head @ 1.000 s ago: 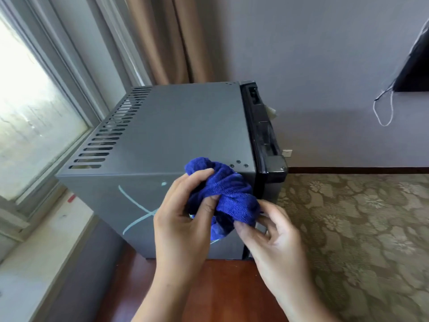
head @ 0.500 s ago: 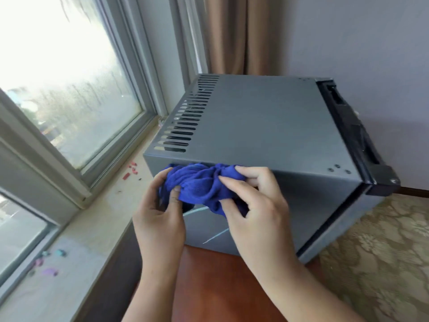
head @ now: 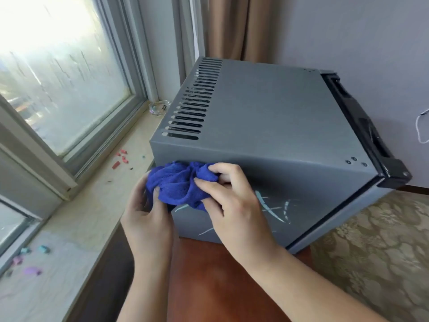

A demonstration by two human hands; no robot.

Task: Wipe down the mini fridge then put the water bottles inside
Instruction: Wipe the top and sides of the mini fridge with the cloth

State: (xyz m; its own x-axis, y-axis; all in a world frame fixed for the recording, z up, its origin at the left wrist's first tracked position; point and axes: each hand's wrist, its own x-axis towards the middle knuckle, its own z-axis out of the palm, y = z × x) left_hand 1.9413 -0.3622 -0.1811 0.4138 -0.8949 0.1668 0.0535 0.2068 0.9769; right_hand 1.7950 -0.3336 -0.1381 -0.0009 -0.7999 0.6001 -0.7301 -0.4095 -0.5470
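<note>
Fridge [head: 267, 117] sits on a wooden stand [head: 220, 282] beside the windowsill [head: 88, 205], while both hands, left [head: 148, 219] and right [head: 234, 205], clutch a blue cloth [head: 178, 184] against its chalk-marked side.

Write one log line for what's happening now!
step: wiping fridge side | cloth: both hands, left, right | chalk marks: remain

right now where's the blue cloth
In the head view the blue cloth is bunched between both hands, pressed against the near side panel of the mini fridge at its upper left corner, left of the chalk marks.
</note>
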